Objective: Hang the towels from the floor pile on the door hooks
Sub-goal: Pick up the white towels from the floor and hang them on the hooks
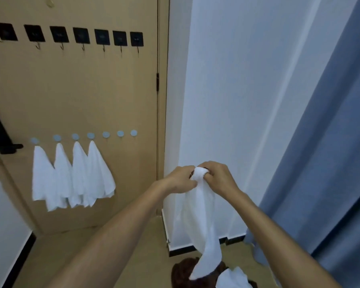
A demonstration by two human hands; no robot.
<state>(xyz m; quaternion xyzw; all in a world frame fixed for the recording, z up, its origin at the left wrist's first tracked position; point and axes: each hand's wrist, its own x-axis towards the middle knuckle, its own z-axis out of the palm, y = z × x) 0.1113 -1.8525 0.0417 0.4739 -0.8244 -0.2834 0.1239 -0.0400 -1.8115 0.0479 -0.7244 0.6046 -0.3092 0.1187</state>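
Note:
Both hands hold one white towel up in front of the white wall. My left hand and my right hand pinch its bunched top corner between them, and the rest hangs down. On the tan door, several white towels hang from the lower row of round pale-blue hooks; three hooks at the right of that row are bare. An upper row of black square hooks holds nothing. Below, another white towel lies on the floor pile at the frame's bottom edge.
A dark brown cloth or mat lies under the floor pile. A black door handle sticks out at the left. Blue-grey curtains hang on the right beside the white wall.

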